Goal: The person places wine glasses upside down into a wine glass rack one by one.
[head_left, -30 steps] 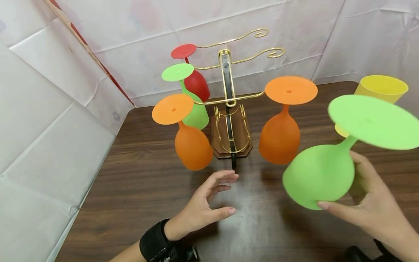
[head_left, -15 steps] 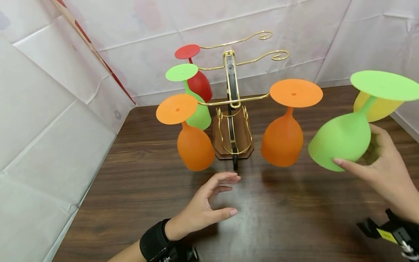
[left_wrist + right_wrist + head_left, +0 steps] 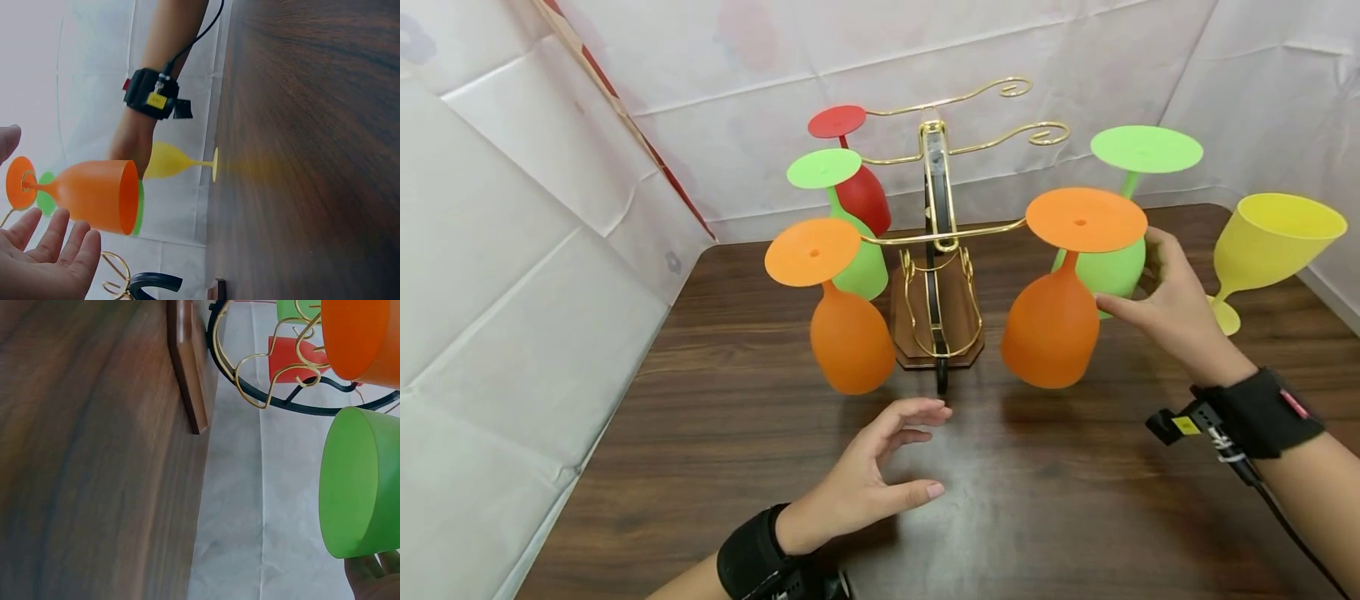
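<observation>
My right hand (image 3: 1180, 304) grips an upside-down green wine glass (image 3: 1146, 150) by its bowl, behind the front right orange wine glass (image 3: 1051, 333). In the right wrist view the green glass's open mouth (image 3: 350, 484) faces the camera, with fingertips at its side. That orange glass hangs by its foot from the front arm of a gold wire glass rack (image 3: 938, 192). Low in front of the rack, my left hand (image 3: 872, 467) holds nothing, its fingers apart and relaxed. A bare curled gold hook (image 3: 1048, 133) sits left of the held glass.
On the rack's left side hang an orange glass (image 3: 852, 342), a green glass (image 3: 824, 169) and a red glass (image 3: 837, 122). A yellow glass (image 3: 1277, 237) stands upright on the wooden table (image 3: 700, 467) at the right. White sheeting (image 3: 760, 67) lines the back and left.
My right hand has carried the green glass away from me and then left, from the near right to behind the front right orange glass. My left hand stays put.
</observation>
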`<state>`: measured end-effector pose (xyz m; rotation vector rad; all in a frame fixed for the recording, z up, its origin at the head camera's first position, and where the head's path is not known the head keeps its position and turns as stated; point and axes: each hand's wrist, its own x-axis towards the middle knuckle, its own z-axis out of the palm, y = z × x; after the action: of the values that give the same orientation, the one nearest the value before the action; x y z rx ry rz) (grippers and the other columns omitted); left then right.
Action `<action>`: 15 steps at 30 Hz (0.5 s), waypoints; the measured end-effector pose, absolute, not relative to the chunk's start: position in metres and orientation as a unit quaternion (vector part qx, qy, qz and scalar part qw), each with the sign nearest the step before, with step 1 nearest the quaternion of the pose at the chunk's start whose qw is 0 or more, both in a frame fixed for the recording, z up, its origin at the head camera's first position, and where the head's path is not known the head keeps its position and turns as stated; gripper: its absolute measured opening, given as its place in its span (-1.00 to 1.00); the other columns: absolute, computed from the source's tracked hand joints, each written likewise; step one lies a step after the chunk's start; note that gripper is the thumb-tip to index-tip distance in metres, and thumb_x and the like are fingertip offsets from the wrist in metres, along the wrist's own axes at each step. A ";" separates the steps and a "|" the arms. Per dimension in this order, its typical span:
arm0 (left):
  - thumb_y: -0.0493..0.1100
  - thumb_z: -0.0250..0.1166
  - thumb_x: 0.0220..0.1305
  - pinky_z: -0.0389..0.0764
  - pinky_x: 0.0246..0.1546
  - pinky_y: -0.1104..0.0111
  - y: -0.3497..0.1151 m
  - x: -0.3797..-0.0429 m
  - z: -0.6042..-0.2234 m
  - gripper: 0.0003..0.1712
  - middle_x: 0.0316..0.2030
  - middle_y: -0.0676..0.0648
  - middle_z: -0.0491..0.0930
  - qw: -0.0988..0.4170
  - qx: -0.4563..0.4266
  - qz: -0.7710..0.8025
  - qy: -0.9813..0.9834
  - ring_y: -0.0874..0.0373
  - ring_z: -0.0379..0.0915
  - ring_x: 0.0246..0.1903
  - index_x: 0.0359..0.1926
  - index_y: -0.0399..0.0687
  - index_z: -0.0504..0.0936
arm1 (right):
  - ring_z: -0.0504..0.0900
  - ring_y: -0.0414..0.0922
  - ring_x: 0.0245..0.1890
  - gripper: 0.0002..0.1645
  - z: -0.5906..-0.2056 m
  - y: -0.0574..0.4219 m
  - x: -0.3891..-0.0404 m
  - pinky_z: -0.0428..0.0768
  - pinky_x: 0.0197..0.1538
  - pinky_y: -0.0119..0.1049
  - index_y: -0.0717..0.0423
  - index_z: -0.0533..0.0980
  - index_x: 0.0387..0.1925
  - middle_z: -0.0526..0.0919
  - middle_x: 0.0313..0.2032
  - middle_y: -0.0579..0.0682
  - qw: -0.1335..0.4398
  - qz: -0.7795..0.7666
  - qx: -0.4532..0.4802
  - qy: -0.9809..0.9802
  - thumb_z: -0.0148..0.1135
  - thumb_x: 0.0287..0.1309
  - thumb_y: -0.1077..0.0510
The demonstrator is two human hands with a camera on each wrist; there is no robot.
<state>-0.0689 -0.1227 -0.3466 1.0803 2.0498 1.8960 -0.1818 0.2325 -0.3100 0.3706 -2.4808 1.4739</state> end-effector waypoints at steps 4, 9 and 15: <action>-0.42 0.32 0.11 0.40 0.17 0.22 -0.121 -0.070 -0.346 -0.28 0.19 -0.14 0.38 0.070 0.361 0.631 0.683 -0.11 0.27 0.20 0.28 -0.16 0.25 | 0.28 -0.20 0.09 -0.04 -0.303 0.226 -0.197 0.37 -0.04 -0.63 -0.08 -0.02 0.41 0.15 0.25 0.08 0.120 0.513 0.136 -0.839 0.31 0.10 0.26; -0.43 0.32 0.11 0.40 0.18 0.22 -0.120 -0.071 -0.346 -0.28 0.18 -0.14 0.38 0.070 0.362 0.632 0.681 0.01 0.28 0.20 0.28 -0.14 0.25 | 0.28 -0.21 0.12 -0.13 -0.294 0.217 -0.212 0.34 0.08 -0.47 -0.11 0.09 0.37 0.21 0.24 0.02 0.115 0.521 0.161 -0.830 0.26 0.11 0.29; -0.42 0.31 0.12 0.40 0.18 0.21 -0.119 -0.072 -0.347 -0.27 0.18 -0.14 0.38 0.070 0.361 0.632 0.682 -0.05 0.28 0.20 0.29 -0.09 0.25 | 0.30 -0.18 0.10 -0.26 -0.293 0.203 -0.226 0.20 0.18 -0.03 -0.07 0.32 0.25 0.38 0.15 -0.04 0.085 0.539 0.166 -0.821 0.39 0.02 0.18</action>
<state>-0.0720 -0.1190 -0.3474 1.0868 2.0502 1.9023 -0.2260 0.2034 -0.2927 0.4935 -2.4487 1.6074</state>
